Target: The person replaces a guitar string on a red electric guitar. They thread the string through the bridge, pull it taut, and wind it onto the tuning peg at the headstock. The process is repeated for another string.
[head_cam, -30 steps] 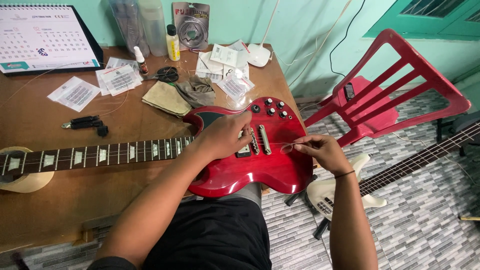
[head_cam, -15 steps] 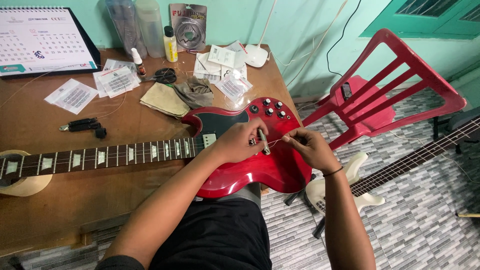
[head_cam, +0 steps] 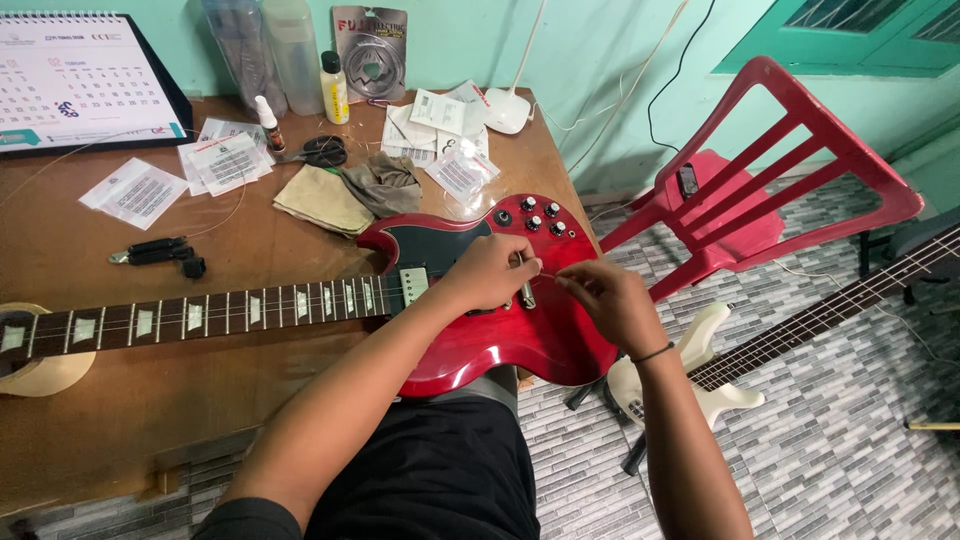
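A thin guitar string (head_cam: 551, 274), barely discernible, is pinched between the fingertips of the left hand (head_cam: 492, 272) and the right hand (head_cam: 605, 298) above the bridge of a red electric guitar (head_cam: 480, 330). The bridge itself is largely hidden by the left hand. The guitar is laid across a wooden table (head_cam: 120, 400), its headstock cut off at nine o'clock. A red plastic chair (head_cam: 770, 170) is seen at two o'clock.
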